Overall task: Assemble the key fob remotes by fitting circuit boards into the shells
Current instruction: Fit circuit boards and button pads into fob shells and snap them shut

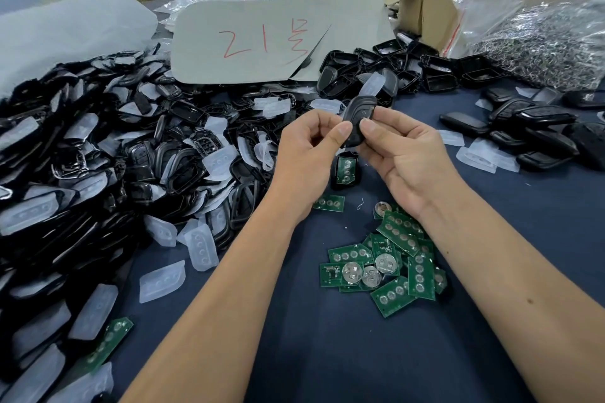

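Note:
A black key fob shell point(356, 114) is held upright above the blue table between both hands. My left hand point(307, 154) pinches its left edge with thumb and curled fingers. My right hand point(402, 150) pinches its right side, thumb pressed on the face. Just below the hands lies a black shell half with a green circuit board point(345, 169) seated in it. A loose pile of green circuit boards point(393, 258), some with round coin-cell holders, lies under my right forearm. One single board point(329, 203) lies apart near my left wrist.
A big heap of black shells and clear rubber button pads point(98, 157) fills the left side. More black shells point(537, 131) lie at the right. A cardboard sheet with red writing point(262, 39), a carton point(432, 10) and a bag of metal rings point(550, 42) stand behind.

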The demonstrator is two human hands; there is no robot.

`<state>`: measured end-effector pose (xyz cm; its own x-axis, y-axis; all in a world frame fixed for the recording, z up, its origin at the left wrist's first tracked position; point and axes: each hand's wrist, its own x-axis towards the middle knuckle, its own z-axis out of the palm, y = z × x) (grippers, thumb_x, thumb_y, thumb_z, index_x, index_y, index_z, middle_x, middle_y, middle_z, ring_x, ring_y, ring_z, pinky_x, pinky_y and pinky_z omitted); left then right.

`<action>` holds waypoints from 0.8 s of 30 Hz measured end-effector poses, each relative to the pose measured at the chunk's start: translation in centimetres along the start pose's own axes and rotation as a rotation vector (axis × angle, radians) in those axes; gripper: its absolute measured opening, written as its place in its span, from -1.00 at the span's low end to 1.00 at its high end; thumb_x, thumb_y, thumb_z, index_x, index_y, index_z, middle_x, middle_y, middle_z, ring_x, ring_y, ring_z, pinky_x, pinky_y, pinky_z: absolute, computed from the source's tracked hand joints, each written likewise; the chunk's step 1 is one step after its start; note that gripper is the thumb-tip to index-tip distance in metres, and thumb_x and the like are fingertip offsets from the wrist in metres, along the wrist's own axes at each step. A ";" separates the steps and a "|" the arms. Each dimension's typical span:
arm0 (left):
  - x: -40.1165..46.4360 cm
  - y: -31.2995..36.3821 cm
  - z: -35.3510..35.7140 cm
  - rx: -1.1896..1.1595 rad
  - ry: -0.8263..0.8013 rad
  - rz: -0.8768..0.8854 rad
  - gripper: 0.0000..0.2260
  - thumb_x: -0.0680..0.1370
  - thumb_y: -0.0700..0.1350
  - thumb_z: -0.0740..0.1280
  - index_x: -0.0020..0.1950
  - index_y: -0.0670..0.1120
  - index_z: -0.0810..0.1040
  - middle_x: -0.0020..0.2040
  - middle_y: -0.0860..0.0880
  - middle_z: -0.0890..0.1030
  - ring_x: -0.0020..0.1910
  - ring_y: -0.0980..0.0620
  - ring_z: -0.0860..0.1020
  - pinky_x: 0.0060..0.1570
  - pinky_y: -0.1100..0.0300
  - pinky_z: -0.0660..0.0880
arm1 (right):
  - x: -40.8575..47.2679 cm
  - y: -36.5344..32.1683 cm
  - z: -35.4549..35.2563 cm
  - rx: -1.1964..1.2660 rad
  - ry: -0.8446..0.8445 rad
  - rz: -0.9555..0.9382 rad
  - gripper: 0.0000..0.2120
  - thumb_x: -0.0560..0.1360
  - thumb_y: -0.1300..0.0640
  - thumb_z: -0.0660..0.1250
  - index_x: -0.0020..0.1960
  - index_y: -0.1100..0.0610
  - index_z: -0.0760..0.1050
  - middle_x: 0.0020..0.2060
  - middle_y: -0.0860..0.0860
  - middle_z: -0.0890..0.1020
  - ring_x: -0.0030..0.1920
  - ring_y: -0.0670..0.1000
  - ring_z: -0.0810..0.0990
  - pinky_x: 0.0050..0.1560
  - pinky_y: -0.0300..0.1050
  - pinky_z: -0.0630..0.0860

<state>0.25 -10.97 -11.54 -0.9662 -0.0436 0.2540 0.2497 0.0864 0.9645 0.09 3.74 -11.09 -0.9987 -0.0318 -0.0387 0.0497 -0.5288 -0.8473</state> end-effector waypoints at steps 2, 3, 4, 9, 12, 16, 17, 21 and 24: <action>-0.1 0.1 0.0 -0.023 -0.011 -0.008 -0.85 0.63 -0.19 0.39 -0.12 -0.01 0.60 -0.30 0.17 0.57 -0.33 0.22 0.46 -0.23 0.34 0.44 | 0.0 -0.2 -0.1 0.004 -0.014 -0.008 -0.66 0.35 0.28 0.49 0.12 0.26 0.64 -0.08 0.11 0.77 -0.11 0.02 0.75 -0.08 -0.14 0.67; -0.2 0.1 0.0 -0.032 -0.011 -0.006 -0.87 0.63 -0.19 0.39 -0.10 -0.02 0.61 -0.29 0.17 0.58 -0.33 0.22 0.47 -0.22 0.33 0.45 | 0.1 -0.3 -0.2 0.003 -0.017 -0.017 -0.68 0.33 0.28 0.49 0.08 0.24 0.65 -0.10 0.11 0.77 -0.13 0.02 0.75 -0.10 -0.15 0.66; -0.2 0.1 0.0 -0.034 -0.008 -0.001 -0.90 0.63 -0.19 0.40 -0.08 -0.04 0.62 -0.27 0.16 0.60 -0.31 0.21 0.49 -0.20 0.30 0.46 | 0.1 -0.5 -0.3 -0.004 -0.020 -0.024 -0.73 0.31 0.28 0.50 0.01 0.20 0.68 -0.12 0.10 0.77 -0.15 0.02 0.76 -0.13 -0.16 0.66; -0.2 0.4 -0.3 -0.095 -0.042 0.041 -0.87 0.59 -0.24 0.41 0.12 -0.14 0.66 -0.04 -0.15 0.69 -0.05 -0.07 0.61 0.03 -0.03 0.60 | 0.3 -1.0 -0.7 -0.076 -0.102 -0.047 -0.85 0.31 0.27 0.50 -0.23 0.05 0.76 -0.18 0.06 0.77 -0.21 -0.01 0.74 -0.19 -0.19 0.66; -0.3 0.7 -0.3 -0.116 -0.061 0.053 -0.89 0.55 -0.23 0.41 0.05 -0.12 0.67 -0.06 -0.17 0.71 -0.05 -0.12 0.64 0.13 -0.11 0.62 | 0.5 -1.4 -1.0 -0.073 -0.154 -0.026 -0.85 0.33 0.28 0.48 -0.24 0.06 0.75 -0.22 0.05 0.77 -0.25 -0.04 0.72 -0.24 -0.21 0.64; -0.3 0.6 -0.1 -0.057 -0.033 0.032 -0.90 0.55 -0.25 0.41 0.03 -0.12 0.66 -0.06 -0.25 0.69 -0.07 -0.12 0.63 0.11 -0.04 0.61 | 0.5 -1.0 -1.1 -0.085 -0.111 -0.036 -0.88 0.31 0.26 0.50 -0.18 0.10 0.72 -0.24 0.06 0.76 -0.26 -0.03 0.73 -0.23 -0.21 0.64; -0.2 0.6 -0.2 -0.024 -0.014 0.032 -0.91 0.55 -0.27 0.42 0.02 -0.12 0.65 -0.09 -0.22 0.69 -0.09 -0.09 0.62 0.08 0.00 0.61 | 0.4 -0.7 -0.9 -0.110 -0.076 -0.063 -0.84 0.31 0.25 0.51 -0.12 0.13 0.70 -0.23 0.07 0.76 -0.23 -0.01 0.73 -0.17 -0.17 0.67; -0.1 0.5 -0.2 0.130 0.049 0.110 -0.88 0.55 -0.31 0.44 -0.03 -0.10 0.64 -0.19 -0.14 0.67 -0.15 -0.11 0.63 -0.02 -0.05 0.60 | 0.1 0.3 -0.3 -0.308 0.005 -0.220 -0.78 0.40 0.22 0.59 0.02 0.12 0.67 -0.08 0.13 0.77 -0.02 0.14 0.76 0.04 -0.01 0.68; -0.3 0.6 -0.1 0.202 0.070 0.160 -0.89 0.55 -0.29 0.44 -0.07 -0.09 0.62 -0.27 0.05 0.61 -0.22 0.10 0.58 -0.14 0.12 0.56 | -0.1 0.7 0.1 -0.361 -0.013 -0.258 -0.75 0.44 0.20 0.60 0.10 0.12 0.68 -0.03 0.12 0.77 0.05 0.15 0.75 0.12 0.04 0.67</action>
<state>0.72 -10.98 -11.08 -0.9069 -0.0812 0.4134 0.3744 0.2946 0.8792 0.18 3.30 -11.65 -0.9778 0.0505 0.2033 -0.2093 -0.1907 -0.9591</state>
